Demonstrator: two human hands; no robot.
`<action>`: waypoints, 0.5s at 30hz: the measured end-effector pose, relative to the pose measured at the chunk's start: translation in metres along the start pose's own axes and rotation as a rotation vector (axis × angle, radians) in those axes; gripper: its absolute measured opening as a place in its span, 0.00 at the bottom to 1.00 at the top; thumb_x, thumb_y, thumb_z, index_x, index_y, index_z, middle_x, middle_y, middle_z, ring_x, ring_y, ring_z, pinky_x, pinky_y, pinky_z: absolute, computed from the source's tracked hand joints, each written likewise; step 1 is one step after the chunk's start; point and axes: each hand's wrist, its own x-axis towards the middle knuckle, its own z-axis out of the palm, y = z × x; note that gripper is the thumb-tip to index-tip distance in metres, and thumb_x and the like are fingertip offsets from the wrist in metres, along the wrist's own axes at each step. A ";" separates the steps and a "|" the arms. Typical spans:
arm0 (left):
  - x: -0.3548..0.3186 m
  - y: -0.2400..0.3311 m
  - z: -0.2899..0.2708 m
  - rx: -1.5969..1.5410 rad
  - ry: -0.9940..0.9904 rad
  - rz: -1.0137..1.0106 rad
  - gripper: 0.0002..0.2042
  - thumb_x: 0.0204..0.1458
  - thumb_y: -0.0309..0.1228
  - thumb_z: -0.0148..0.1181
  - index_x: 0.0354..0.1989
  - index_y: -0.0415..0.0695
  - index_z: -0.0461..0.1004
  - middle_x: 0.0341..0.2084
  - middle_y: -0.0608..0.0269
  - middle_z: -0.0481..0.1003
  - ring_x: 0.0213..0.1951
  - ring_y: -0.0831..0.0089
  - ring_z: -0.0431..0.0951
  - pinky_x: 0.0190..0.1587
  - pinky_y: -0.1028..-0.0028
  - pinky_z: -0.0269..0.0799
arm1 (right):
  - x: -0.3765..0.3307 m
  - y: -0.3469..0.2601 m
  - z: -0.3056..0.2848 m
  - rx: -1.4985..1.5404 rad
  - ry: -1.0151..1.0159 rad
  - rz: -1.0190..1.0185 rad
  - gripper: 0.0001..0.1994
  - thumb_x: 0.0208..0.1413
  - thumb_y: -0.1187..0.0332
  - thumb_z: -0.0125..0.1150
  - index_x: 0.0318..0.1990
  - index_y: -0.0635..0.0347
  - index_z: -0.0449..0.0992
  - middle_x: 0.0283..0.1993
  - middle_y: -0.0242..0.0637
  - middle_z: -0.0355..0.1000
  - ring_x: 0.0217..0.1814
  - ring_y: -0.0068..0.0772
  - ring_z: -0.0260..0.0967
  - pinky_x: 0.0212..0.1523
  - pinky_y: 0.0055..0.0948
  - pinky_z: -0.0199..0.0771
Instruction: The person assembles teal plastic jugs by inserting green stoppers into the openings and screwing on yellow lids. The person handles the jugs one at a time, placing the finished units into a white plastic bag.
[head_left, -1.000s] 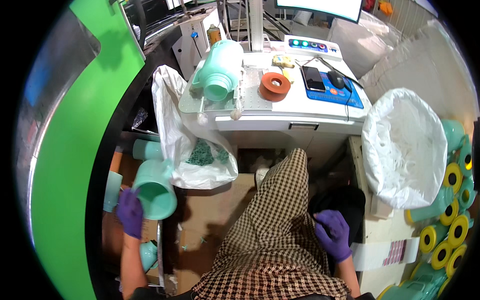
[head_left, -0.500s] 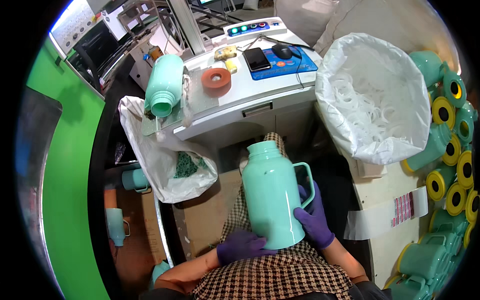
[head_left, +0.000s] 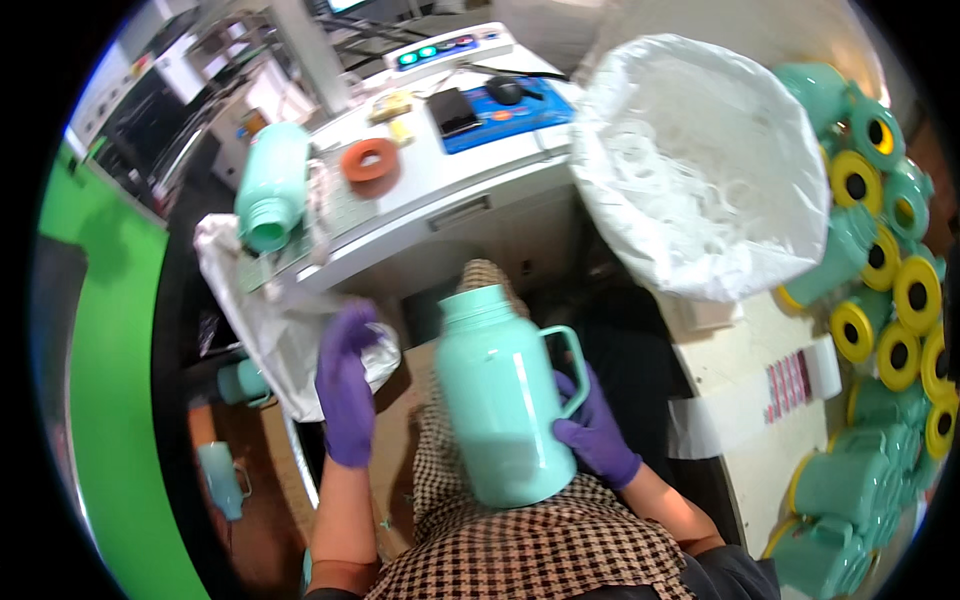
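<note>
Jug (head_left: 505, 400) in mint-green plastic is what I am holding upright over my lap, just above the checked cloth (head_left: 520, 545) of my clothing, in front of the white work table (head_left: 440, 205). My right hand (head_left: 597, 437) in its purple glove is closing around the lower end of the loop handle (head_left: 570, 365), fingers curling in behind the body and pressing against the wall, so the grip is part handle, part side. My left hand (head_left: 347, 385) is off the jug and well apart from it, fingers loosely spread, reaching toward the clear plastic bag (head_left: 270, 330) hanging from the table edge (whether it is touching the bag or only hovering at it, I cannot tell, since the hand is blurred). I am judging the jug to be light for its bulk: it looks hollow, one hand is carrying it, and the neck at the top shows no cap. The wall looks smooth and stiff, and a glove on smooth plastic may slide, so the handle is the sure place to take it, with a palm under the base if it needs turning. Squeezing the body hard is probably unwise, as thin moulded walls can flex. A second jug (head_left: 272, 185) is lying on its side on the table near an orange ring (head_left: 370, 160), a large white bag (head_left: 700, 160) of pale rings is standing to my right, and more jugs with yellow caps (head_left: 890, 300) are stacked beyond it.
</note>
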 end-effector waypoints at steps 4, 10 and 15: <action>0.038 -0.028 0.054 -0.352 -0.415 -0.406 0.28 0.66 0.50 0.49 0.63 0.38 0.69 0.57 0.54 0.73 0.57 0.65 0.74 0.63 0.66 0.67 | -0.007 -0.024 -0.005 -0.354 -0.095 0.130 0.47 0.52 0.62 0.74 0.75 0.58 0.50 0.67 0.48 0.63 0.69 0.39 0.63 0.68 0.35 0.65; 0.042 -0.025 0.112 -0.338 -0.655 -0.448 0.22 0.68 0.44 0.49 0.55 0.37 0.77 0.45 0.58 0.80 0.46 0.70 0.79 0.55 0.71 0.73 | -0.018 -0.114 -0.088 -1.385 0.874 -0.253 0.25 0.51 0.63 0.73 0.55 0.64 0.75 0.47 0.45 0.76 0.50 0.43 0.73 0.49 0.39 0.74; 0.042 -0.003 0.137 -0.338 -0.641 -0.490 0.19 0.67 0.41 0.52 0.53 0.37 0.77 0.43 0.59 0.80 0.43 0.74 0.79 0.50 0.73 0.75 | 0.020 -0.121 -0.178 -1.934 0.755 -0.508 0.37 0.39 0.48 0.76 0.53 0.65 0.72 0.46 0.47 0.70 0.49 0.52 0.66 0.53 0.46 0.66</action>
